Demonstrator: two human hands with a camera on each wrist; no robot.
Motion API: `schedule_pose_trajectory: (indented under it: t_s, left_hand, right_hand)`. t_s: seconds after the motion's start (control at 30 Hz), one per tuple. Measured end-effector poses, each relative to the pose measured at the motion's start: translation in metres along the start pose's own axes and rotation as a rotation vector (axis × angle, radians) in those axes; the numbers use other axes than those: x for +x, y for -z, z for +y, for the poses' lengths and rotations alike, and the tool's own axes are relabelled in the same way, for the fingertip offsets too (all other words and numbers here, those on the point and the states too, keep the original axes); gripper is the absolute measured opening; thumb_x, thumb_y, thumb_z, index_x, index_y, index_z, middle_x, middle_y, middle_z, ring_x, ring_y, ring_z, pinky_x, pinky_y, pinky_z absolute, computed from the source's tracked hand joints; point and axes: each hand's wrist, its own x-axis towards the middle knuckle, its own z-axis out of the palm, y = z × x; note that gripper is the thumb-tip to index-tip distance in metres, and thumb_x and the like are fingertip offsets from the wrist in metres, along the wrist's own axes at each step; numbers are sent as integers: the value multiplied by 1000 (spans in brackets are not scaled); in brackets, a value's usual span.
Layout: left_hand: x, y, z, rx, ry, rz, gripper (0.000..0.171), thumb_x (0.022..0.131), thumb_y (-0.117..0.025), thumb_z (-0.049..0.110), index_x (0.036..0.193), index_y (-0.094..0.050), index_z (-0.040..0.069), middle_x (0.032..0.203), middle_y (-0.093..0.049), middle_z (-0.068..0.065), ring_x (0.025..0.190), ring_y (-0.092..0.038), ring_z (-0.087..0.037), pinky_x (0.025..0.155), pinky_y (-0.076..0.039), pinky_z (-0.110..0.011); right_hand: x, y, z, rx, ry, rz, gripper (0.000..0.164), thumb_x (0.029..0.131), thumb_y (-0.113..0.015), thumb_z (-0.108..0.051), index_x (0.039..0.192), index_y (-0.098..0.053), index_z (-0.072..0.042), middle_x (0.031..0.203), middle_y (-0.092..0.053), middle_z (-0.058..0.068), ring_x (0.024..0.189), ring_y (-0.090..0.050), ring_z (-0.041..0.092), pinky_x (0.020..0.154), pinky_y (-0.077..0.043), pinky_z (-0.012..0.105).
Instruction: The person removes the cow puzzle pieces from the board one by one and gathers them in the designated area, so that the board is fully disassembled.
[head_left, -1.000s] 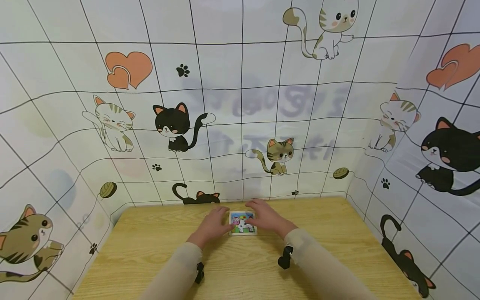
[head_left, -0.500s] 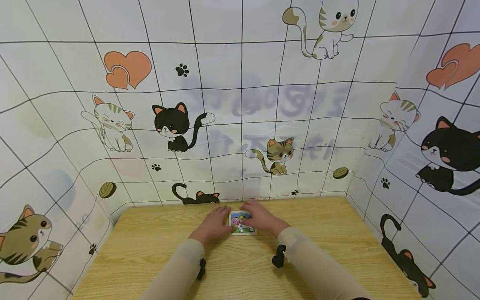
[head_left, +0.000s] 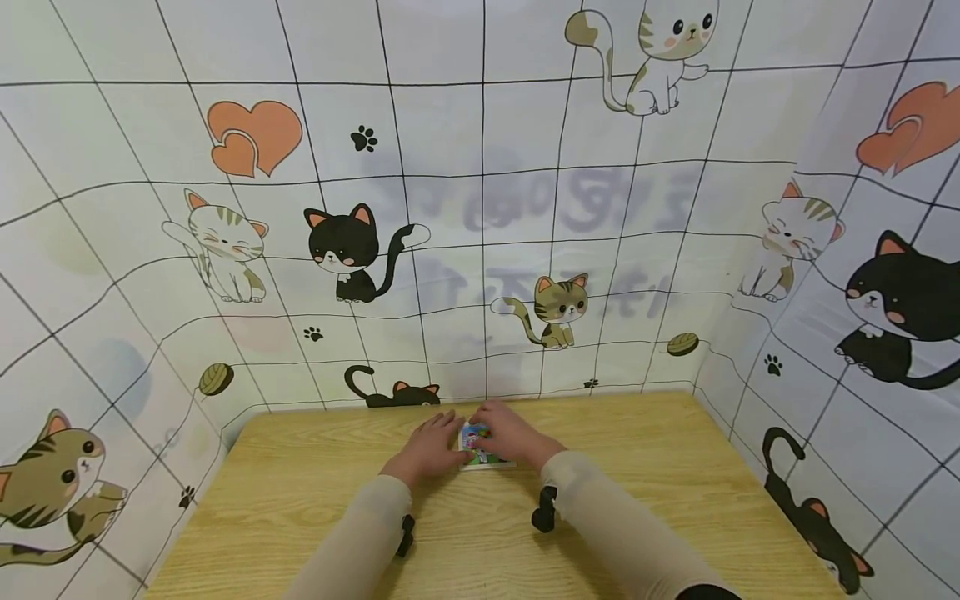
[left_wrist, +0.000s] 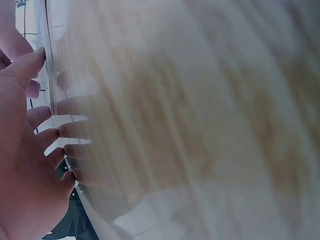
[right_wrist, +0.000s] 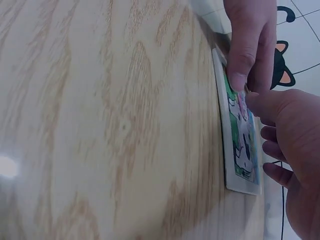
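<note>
A small framed picture (head_left: 487, 461) with a cartoon cow lies flat at the table's far side; in the right wrist view it looks like a thin white-edged board (right_wrist: 230, 150). My left hand (head_left: 429, 450) lies at its left, thumb touching the picture's left part and fingers spread on the tabletop. Over the picture's right and upper part reaches my right hand (head_left: 513, 435), covering much of it. In the right wrist view the right thumb (right_wrist: 265, 104) is close to the left thumb (right_wrist: 240, 65), over the board's upper end. Contact under the right fingertips is hidden.
The wooden table (head_left: 480, 533) runs back to a white cloth wall (head_left: 450, 208) printed with cats and grid lines, which also stands at both sides. A black wrist mount hangs below each sleeve.
My right hand has moved left across the picture, covering more of it and coming close to my left hand. The left hand has barely shifted, and the picture stays in place.
</note>
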Motion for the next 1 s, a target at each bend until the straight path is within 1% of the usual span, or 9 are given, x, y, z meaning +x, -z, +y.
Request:
schedule_pose_trajectory:
  t_s: [0.07, 0.17, 0.3, 0.4, 0.6, 0.63, 0.7, 0.9, 1.0]
  left_hand:
    - [-1, 1, 1, -17, -1, -7, 81, 107, -69, 52, 170, -44, 5, 177, -34, -22, 164, -28, -48, 129, -26, -71]
    - [-2, 1, 2, -24, -7, -14, 81, 108, -69, 50, 170, -43, 4, 177, -32, -23, 164, -27, -49, 129, -25, -72]
    - [8, -11, -13, -60, -14, -7, 86, 106, -69, 56, 172, -42, 8, 180, -30, -20, 166, -24, -46, 130, -21, -71]
    - [13, -18, -22, -90, -15, -7, 90, 104, -68, 62, 173, -40, 11, 181, -27, -17, 167, -21, -44, 132, -18, -70]
    - [6, -13, -18, -87, -5, -32, 93, 105, -63, 67, 175, -35, 13, 182, -23, -18, 168, -17, -45, 133, -14, -69]
    - [6, -12, -18, -84, -7, -33, 93, 105, -62, 68, 175, -35, 13, 182, -24, -18, 168, -18, -45, 133, -15, -69]
    - [8, -14, -20, -93, -3, -41, 94, 105, -62, 68, 176, -33, 15, 183, -22, -16, 168, -16, -44, 134, -13, -68]
    - [15, -20, -29, -99, 2, -51, 93, 104, -65, 67, 176, -33, 18, 184, -21, -13, 169, -16, -41, 133, -13, -68]
    - [16, -20, -30, -96, 3, -56, 92, 104, -66, 66, 176, -33, 19, 184, -21, -12, 169, -16, -41, 134, -12, -68]
  right_hand:
    - [2, -2, 0, 5, 6, 4, 33, 106, -79, -23, 133, -77, -4, 126, -69, 9, 117, -63, 26, 102, -56, 47]
    - [4, -5, -1, 17, -5, 2, 31, 106, -79, -23, 131, -78, -5, 125, -69, 9, 115, -62, 24, 100, -56, 45]
    - [5, -4, -5, 33, -27, -5, 30, 105, -79, -20, 131, -78, -5, 124, -67, 9, 115, -61, 25, 102, -55, 47]
    - [6, -2, -8, 46, -39, -19, 31, 105, -80, -20, 132, -77, -5, 126, -66, 8, 118, -61, 28, 105, -54, 50]
    - [9, 0, -8, 54, -48, -58, 34, 106, -79, -22, 136, -75, -7, 134, -65, 9, 129, -59, 31, 113, -50, 53]
    - [10, 0, -9, 61, -48, -62, 34, 106, -79, -22, 136, -75, -7, 134, -65, 10, 130, -59, 32, 114, -50, 54]
    - [11, 1, -8, 65, -48, -68, 33, 106, -80, -21, 135, -75, -6, 134, -65, 10, 130, -59, 33, 114, -49, 54]
    - [14, 1, -9, 74, -66, -83, 33, 104, -82, -19, 133, -74, -5, 134, -65, 11, 130, -59, 34, 115, -49, 54]
    - [15, 4, -11, 96, -77, -95, 34, 104, -81, -17, 135, -74, -3, 135, -65, 13, 130, -59, 36, 115, -49, 55]
